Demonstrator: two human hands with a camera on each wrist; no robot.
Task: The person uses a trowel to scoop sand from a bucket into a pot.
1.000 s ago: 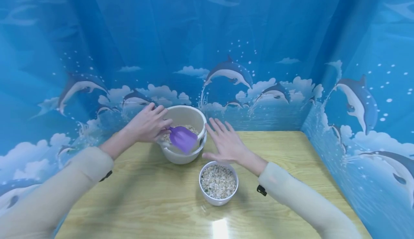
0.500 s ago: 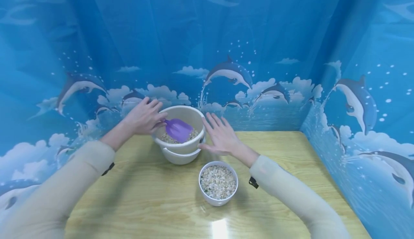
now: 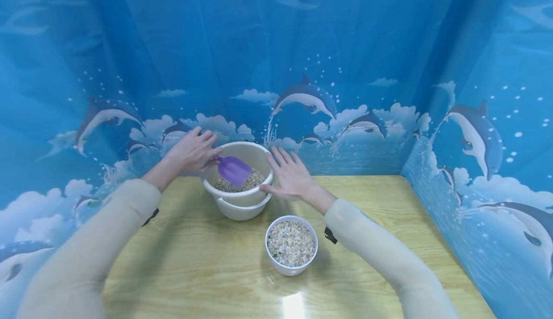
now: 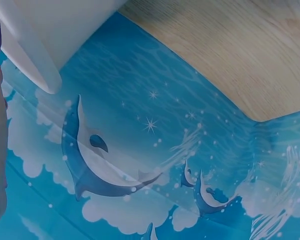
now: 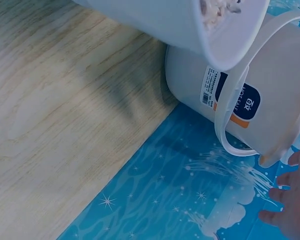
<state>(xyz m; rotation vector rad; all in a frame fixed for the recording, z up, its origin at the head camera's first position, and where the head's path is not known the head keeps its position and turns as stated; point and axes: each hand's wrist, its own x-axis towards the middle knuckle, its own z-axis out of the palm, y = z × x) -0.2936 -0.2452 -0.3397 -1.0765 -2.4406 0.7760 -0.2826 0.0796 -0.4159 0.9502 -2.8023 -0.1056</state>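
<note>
My left hand (image 3: 193,151) grips the handle of a purple scoop (image 3: 234,171) over the left rim of a white bucket (image 3: 241,212). The scoop's blade lies inside, above small pale pebbles (image 3: 252,181) at the bottom. At the bucket's right side my right hand (image 3: 291,177) has its fingers spread and straight, with the thumb at the rim. Nearer to me stands a smaller white tub (image 3: 291,270), filled almost to the rim with pebbles (image 3: 291,243). Only an edge of the left hand shows in the left wrist view.
Both containers stand on a wood-grain table (image 3: 207,266). A blue curtain (image 3: 367,36) printed with dolphins surrounds its back and sides. The bucket's pale handle (image 5: 224,117) hangs down beside a printed label (image 5: 240,105) in the right wrist view.
The purple scoop has swung from the bucket's front rim back inside it, moving left and away from me. My right hand has shifted left to the bucket's rim. The tub has stayed put.
</note>
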